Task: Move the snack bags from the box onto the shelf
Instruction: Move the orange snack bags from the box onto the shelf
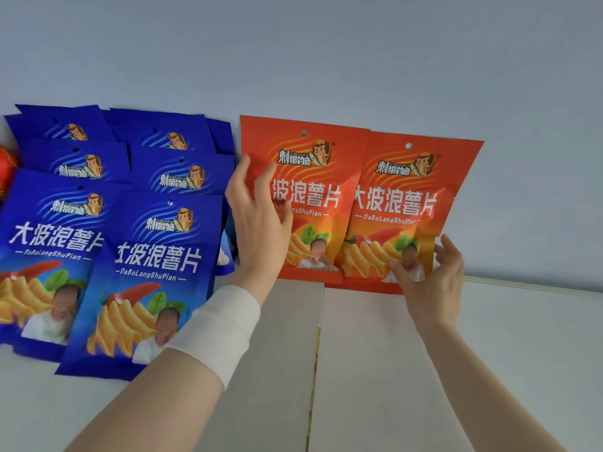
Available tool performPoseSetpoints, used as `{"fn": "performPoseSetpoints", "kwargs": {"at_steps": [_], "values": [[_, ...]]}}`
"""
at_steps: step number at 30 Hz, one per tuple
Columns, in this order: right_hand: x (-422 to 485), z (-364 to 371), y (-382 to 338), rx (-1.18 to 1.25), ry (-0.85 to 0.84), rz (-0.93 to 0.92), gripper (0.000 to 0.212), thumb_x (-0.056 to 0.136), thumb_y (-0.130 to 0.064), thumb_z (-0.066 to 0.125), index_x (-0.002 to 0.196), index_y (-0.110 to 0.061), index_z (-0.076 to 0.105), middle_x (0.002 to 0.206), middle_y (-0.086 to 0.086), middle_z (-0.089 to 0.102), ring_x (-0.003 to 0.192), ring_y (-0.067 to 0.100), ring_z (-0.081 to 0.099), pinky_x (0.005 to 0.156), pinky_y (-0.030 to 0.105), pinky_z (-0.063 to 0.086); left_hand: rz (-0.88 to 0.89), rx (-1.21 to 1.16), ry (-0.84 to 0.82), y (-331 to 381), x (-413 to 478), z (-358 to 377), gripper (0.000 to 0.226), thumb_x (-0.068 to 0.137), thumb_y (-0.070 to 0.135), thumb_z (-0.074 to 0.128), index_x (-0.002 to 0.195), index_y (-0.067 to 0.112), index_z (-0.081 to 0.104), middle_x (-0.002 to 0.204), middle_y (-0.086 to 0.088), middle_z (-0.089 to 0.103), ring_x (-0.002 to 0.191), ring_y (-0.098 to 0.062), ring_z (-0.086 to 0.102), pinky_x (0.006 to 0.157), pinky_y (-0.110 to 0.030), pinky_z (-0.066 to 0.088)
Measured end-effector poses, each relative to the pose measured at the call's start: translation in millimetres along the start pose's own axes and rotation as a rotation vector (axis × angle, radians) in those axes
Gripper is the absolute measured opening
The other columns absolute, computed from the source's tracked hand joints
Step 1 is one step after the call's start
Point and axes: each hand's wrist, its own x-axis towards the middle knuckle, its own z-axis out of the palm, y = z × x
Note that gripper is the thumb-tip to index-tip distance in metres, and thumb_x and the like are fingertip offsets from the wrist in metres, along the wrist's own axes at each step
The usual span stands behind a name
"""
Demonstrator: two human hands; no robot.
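On the white shelf (456,353), right up against the pale wall (359,60), two orange snack bags are standing upright side by side. The right orange bag (404,203) overlaps the edge of the left orange bag (313,190) and sits in front of it. Left hand (261,216) is up on the left orange bag, fingers fairly straight and a little spread, laid against its front near its left edge; whether any finger hooks behind that edge I can't tell. There's a white band (218,334) round that wrist. Right hand (430,282) is down at the lower right corner of the right orange bag, pinching it, thumb on the printed face and fingers curled at the side edge. Further left, the blue bags (153,256) stand in overlapping rows on the same shelf, and a red packet (6,164) just peeks in at the frame's left edge
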Motion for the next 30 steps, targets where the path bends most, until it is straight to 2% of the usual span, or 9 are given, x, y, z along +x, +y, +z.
{"fn": "performPoseSetpoints", "kwargs": {"at_steps": [3,6,10,12,15,18,19,24,30], "values": [[-12.3,-1.2,-5.2,-0.174,0.134,-0.195,0.074,0.076,-0.021,0.074,0.137,-0.008,0.033,0.139,0.019,0.034,0.129,0.036,0.031,0.108,0.050,0.029,0.126,0.096,-0.081,3.0,-2.1,-13.0,0.051,0.079,0.011,0.070,0.127,0.010,0.051,0.135,-0.017,0.046,0.128,-0.033,0.041,0.103,-0.038,0.038],[-24.2,-9.0,-15.4,-0.303,0.193,-0.496,0.061,0.076,-0.017,0.068,0.128,-0.008,0.039,0.138,0.018,0.032,0.130,0.037,0.027,0.104,0.052,0.030,0.295,0.289,-0.235,8.3,-8.5,-34.4,0.052,0.077,0.012,0.072,0.125,0.011,0.054,0.128,-0.015,0.054,0.125,-0.035,0.047,0.100,-0.046,0.043],[-55.1,-24.3,-43.5,-0.484,-0.099,-0.658,0.048,0.075,-0.015,0.071,0.120,-0.006,0.054,0.126,0.019,0.055,0.126,0.040,0.042,0.099,0.057,0.038,0.395,0.542,-0.394,20.6,-28.8,-80.2,0.042,0.075,0.010,0.073,0.115,0.012,0.061,0.115,-0.014,0.061,0.116,-0.035,0.053,0.095,-0.046,0.045],[-81.6,-35.1,-58.4,-0.619,-0.266,-0.737,0.047,0.082,-0.019,0.067,0.124,-0.006,0.053,0.128,0.015,0.055,0.127,0.037,0.044,0.105,0.053,0.033,0.397,0.648,-0.506,32.4,-48.4,-113.4,0.037,0.082,0.012,0.066,0.118,0.013,0.058,0.114,-0.010,0.060,0.111,-0.030,0.055,0.091,-0.040,0.045],[-131.0,-46.7,-72.1,-0.712,-0.485,-0.809,0.048,0.094,-0.030,0.047,0.137,-0.013,0.037,0.141,0.007,0.042,0.132,0.028,0.034,0.109,0.039,0.027,0.269,0.789,-0.698,43.2,-86.5,-166.0,0.033,0.092,0.012,0.048,0.124,0.013,0.049,0.122,-0.010,0.054,0.114,-0.028,0.051,0.091,-0.037,0.040],[-192.2,-60.6,-88.1,-0.707,-0.616,-0.909,0.046,0.095,-0.031,0.043,0.138,-0.013,0.036,0.139,0.006,0.042,0.131,0.026,0.034,0.106,0.036,0.026,0.137,0.909,-0.772,46.5,-134.0,-234.6,0.038,0.092,0.014,0.046,0.130,0.012,0.045,0.135,-0.014,0.046,0.120,-0.031,0.048,0.093,-0.039,0.040],[-213.2,-63.5,-93.9,-0.694,-0.644,-0.941,0.046,0.096,-0.030,0.042,0.137,-0.013,0.037,0.138,0.006,0.043,0.130,0.026,0.035,0.106,0.036,0.027,0.090,0.932,-0.789,46.0,-148.2,-259.9,0.039,0.092,0.015,0.046,0.131,0.013,0.044,0.134,-0.013,0.047,0.119,-0.030,0.048,0.093,-0.039,0.040],[-320.4,-70.5,-130.5,-0.626,-0.779,-1.121,0.043,0.097,-0.029,0.040,0.137,-0.013,0.037,0.138,0.007,0.043,0.127,0.026,0.038,0.105,0.037,0.030,-0.116,1.051,-0.830,29.8,-215.2,-384.9,0.037,0.094,0.021,0.047,0.130,0.013,0.044,0.126,-0.009,0.051,0.117,-0.027,0.048,0.092,-0.037,0.038],[-463.9,-58.3,-169.0,-0.542,-0.859,-1.386,0.038,0.097,-0.026,0.038,0.133,-0.014,0.040,0.133,0.007,0.046,0.121,0.026,0.043,0.099,0.037,0.033,-0.378,1.144,-0.765,-2.1,-299.1,-532.1,0.030,0.095,0.019,0.045,0.124,0.013,0.048,0.119,-0.008,0.057,0.111,-0.027,0.053,0.087,-0.037,0.042]]}}
